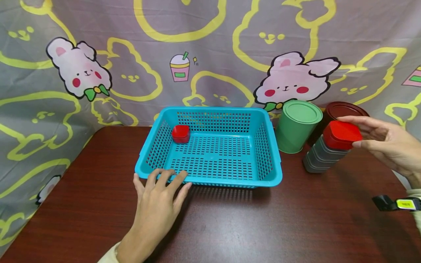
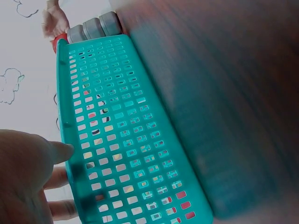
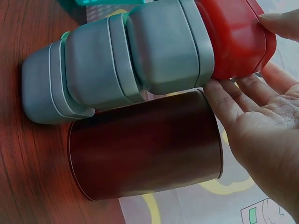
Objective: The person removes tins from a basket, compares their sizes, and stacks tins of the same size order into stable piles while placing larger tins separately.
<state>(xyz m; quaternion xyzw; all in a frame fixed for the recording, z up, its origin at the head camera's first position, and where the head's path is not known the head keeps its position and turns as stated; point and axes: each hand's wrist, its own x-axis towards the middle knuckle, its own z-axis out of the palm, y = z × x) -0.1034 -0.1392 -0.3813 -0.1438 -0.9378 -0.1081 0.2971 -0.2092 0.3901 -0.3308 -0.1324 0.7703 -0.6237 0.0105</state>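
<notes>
My right hand (image 1: 389, 142) pinches a red square container (image 3: 233, 37) at the top of a stack of three grey square containers (image 1: 323, 155). Its thumb lies on one side and its fingers reach round the other. In the head view the stack leans, with its foot on the table. At the near left of a turquoise perforated basket (image 1: 217, 182), my left hand (image 1: 158, 204) holds the front rim, thumb outside and fingers over the edge. Inside the basket, toward the back left corner, sits a small red container (image 1: 181, 134).
A green lidded can (image 1: 294, 128) stands right of the basket, against the patterned cloth backdrop (image 1: 210, 47). Beside it is a dark red can (image 3: 149, 144), partly hidden in the head view. Everything stands on a dark brown wooden table (image 1: 230, 226).
</notes>
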